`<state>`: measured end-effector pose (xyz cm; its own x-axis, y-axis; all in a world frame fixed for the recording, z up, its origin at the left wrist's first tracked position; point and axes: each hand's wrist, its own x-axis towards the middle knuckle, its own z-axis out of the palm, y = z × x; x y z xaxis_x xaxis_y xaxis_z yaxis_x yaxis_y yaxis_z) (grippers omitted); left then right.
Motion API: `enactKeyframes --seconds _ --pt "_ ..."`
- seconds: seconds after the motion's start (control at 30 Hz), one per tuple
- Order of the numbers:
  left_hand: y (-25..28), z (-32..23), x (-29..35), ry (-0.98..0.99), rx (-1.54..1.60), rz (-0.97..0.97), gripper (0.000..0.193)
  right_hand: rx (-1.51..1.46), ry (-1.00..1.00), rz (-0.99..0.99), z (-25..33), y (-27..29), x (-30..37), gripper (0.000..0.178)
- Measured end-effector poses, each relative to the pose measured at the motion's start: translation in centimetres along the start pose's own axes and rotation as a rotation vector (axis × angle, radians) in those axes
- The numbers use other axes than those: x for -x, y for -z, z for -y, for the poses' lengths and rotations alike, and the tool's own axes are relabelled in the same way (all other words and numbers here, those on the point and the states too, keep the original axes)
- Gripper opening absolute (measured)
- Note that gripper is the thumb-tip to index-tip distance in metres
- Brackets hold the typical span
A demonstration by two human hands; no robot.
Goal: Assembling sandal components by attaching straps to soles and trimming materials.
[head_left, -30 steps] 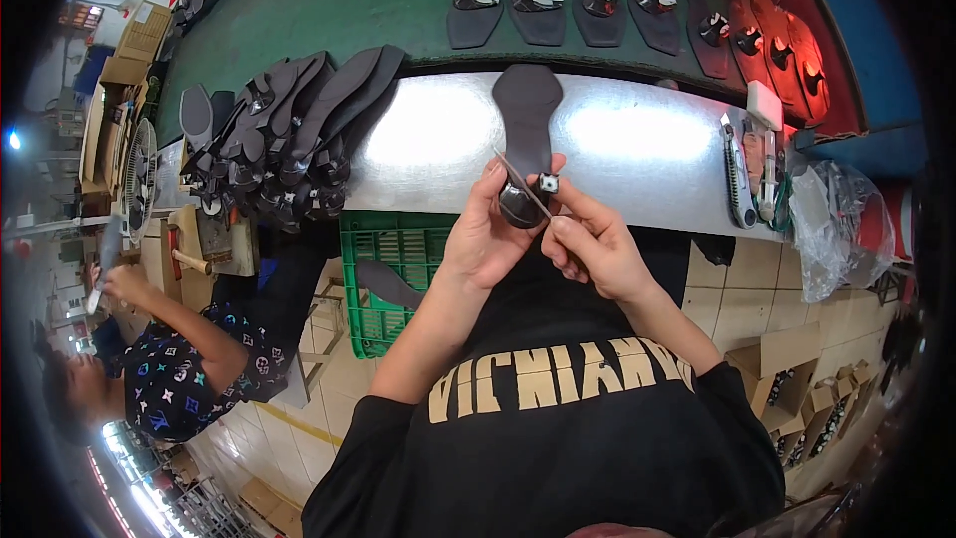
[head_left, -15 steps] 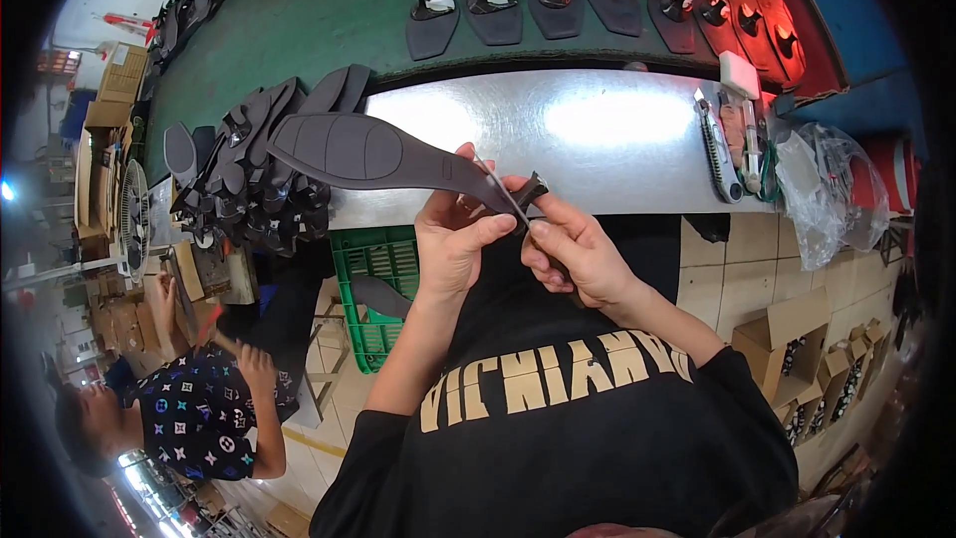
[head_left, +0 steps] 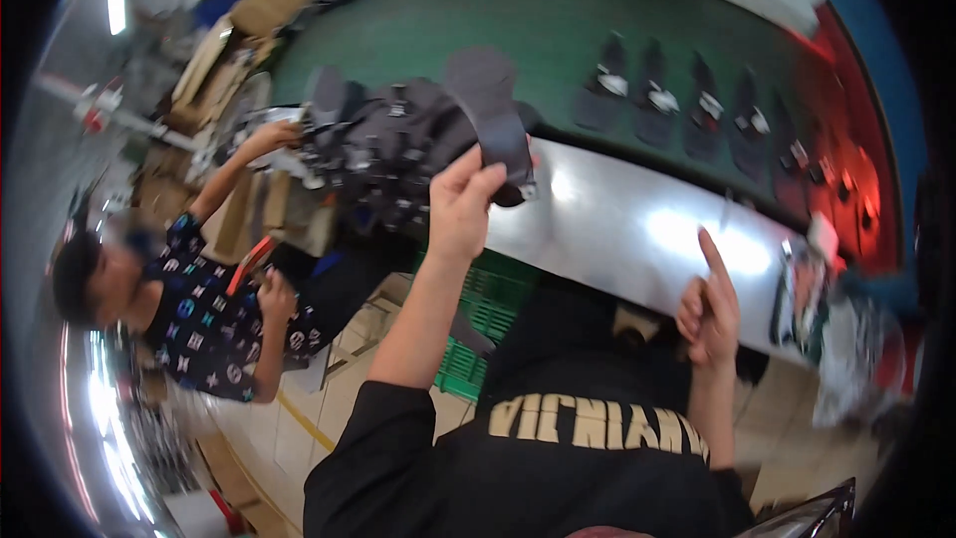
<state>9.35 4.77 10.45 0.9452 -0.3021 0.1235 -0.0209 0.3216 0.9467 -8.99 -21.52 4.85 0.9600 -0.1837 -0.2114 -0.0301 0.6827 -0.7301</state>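
Observation:
My left hand [head_left: 463,204] grips a dark sandal sole [head_left: 488,90] by its narrow end, fingers closed around it. The sole is held upright, its broad end toward the far side. A shiny black piece shows by my fingertips. Just behind it lies a pile of dark soles with black straps [head_left: 398,134]. My right hand [head_left: 712,314] is apart from it, over the near edge of the metal table [head_left: 597,204]. Its index finger points away from me and the other fingers are curled in. What those fingers hold is blurred and mostly hidden.
Several strapped soles [head_left: 652,105] stand in a row on the green belt [head_left: 538,15]. A cutter and small tools [head_left: 792,289] lie by a clear plastic bag [head_left: 861,349]. A green crate [head_left: 488,309] stands below the table. A co-worker [head_left: 199,309] sits at left, one arm toward the pile.
My hands have separated: the left carries the sole leftward toward the pile, the right has moved right. My view has turned, and the co-worker's arm now reaches to the pile.

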Motion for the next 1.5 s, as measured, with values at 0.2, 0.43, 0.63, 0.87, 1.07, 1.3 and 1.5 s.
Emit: enactKeyframes --seconds 0.2,0.43,0.63,0.87,1.07,1.3,1.5 --pt "13.8 -9.8 -8.1 -0.177 -0.117 -0.368 0.045 0.152 -0.058 -0.089 -0.7 0.8 -0.7 0.043" --pt "30.8 -14.5 -8.2 -0.419 -0.958 -1.047 0.048 0.33 0.015 -0.189 -0.5 2.6 -1.8 0.036" --pt "7.9 -5.6 -8.9 -0.362 -0.541 -0.414 0.028 1.198 0.456 -0.451 1.5 9.1 -2.3 0.038" --pt "-2.6 10.2 -17.0 -0.156 -0.976 0.023 0.058 1.736 0.514 -0.605 3.6 12.3 -2.1 0.037" --pt "-2.4 20.1 -23.4 -0.163 -1.333 0.02 0.035 1.742 0.611 -0.603 4.0 10.3 -2.1 0.044" --pt "-4.0 19.4 -19.6 -0.537 -1.35 -0.114 0.027 1.615 0.796 -0.671 4.6 7.4 -1.4 0.044" --pt "-5.7 12.5 -14.7 -0.309 -0.314 -0.127 0.021 0.851 0.536 -0.119 2.6 6.4 -2.5 0.029"
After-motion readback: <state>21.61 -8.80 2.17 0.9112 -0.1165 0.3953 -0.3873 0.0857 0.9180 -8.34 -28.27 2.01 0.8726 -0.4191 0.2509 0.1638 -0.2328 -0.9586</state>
